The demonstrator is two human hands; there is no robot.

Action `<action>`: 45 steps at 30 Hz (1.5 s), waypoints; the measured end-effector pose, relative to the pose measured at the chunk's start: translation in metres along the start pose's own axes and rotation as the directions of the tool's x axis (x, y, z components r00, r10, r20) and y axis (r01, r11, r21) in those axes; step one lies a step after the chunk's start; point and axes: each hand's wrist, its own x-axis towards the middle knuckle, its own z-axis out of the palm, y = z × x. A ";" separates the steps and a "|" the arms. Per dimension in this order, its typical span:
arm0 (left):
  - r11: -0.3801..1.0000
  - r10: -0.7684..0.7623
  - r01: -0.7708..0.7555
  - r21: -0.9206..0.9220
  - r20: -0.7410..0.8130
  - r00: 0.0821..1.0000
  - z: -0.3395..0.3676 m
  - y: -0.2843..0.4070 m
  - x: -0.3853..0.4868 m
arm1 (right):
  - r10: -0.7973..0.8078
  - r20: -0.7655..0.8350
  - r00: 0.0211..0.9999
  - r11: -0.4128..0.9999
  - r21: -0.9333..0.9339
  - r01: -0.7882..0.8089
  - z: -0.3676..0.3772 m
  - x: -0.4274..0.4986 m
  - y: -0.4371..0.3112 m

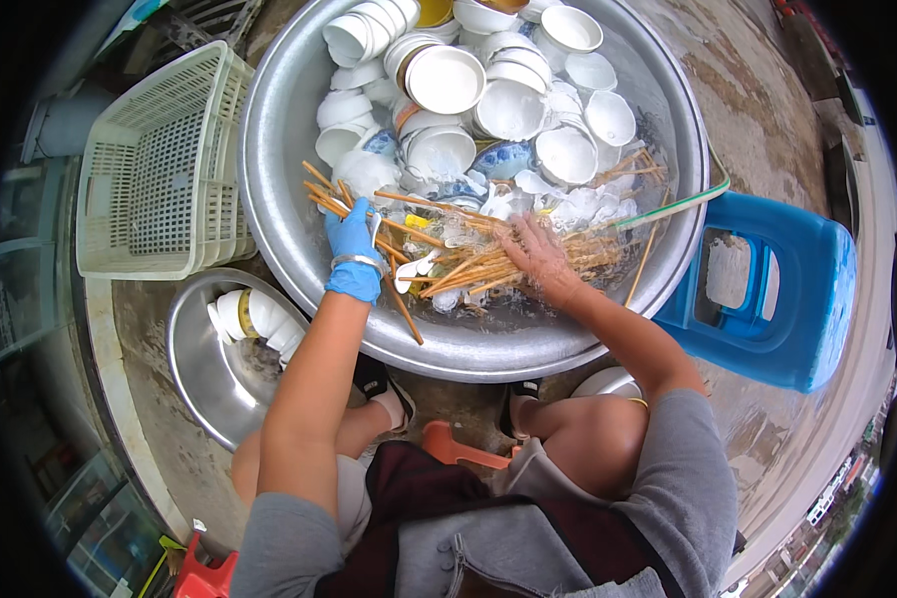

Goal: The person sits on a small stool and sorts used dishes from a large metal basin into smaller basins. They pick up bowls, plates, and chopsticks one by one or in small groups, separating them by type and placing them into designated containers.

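A large round metal basin (pixel 448 359) holds water, stacked white bowls (pixel 445 78), white spoons (pixel 417 270) and many wooden chopsticks (pixel 467 273). My left hand (pixel 353 235), in a blue glove with a bracelet over its wrist, grips several chopsticks at the basin's left side; a white spoon shows beside its fingers. My bare right hand (pixel 537 250) lies partly in the water, fingers spread on the loose chopsticks; whether it grips any is unclear. Blue-patterned bowls (pixel 502 159) sit among the white ones. A green-edged clear hose (pixel 673 208) crosses the basin's right rim.
White plastic crates (pixel 149 164) stand left of the basin. Below them, a smaller steel basin (pixel 213 374) holds stacked white bowls (pixel 258 320). A blue plastic stool (pixel 777 299) lies at the right. An orange stool (pixel 456 448) shows between my legs, and part of a red one (pixel 203 572) at lower left.
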 end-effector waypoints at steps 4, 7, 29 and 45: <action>0.997 0.028 -0.034 0.071 0.074 0.997 0.014 0.027 -0.014 | 0.047 0.054 0.997 0.999 0.013 -0.048 0.001 0.016 0.007; 0.982 0.178 -0.184 0.030 0.148 0.973 0.017 0.055 -0.019 | -0.011 0.040 0.999 1.000 -0.021 0.012 -0.004 0.020 0.015; 0.988 0.138 -0.145 0.059 0.117 0.984 -0.001 -0.023 -0.037 | 0.059 -0.278 0.959 0.928 0.370 0.050 -0.070 0.098 0.028; 0.993 0.088 -0.056 -0.100 0.350 0.933 0.070 -0.017 -0.080 | 0.120 -0.360 0.925 0.719 0.674 0.168 -0.031 0.083 -0.047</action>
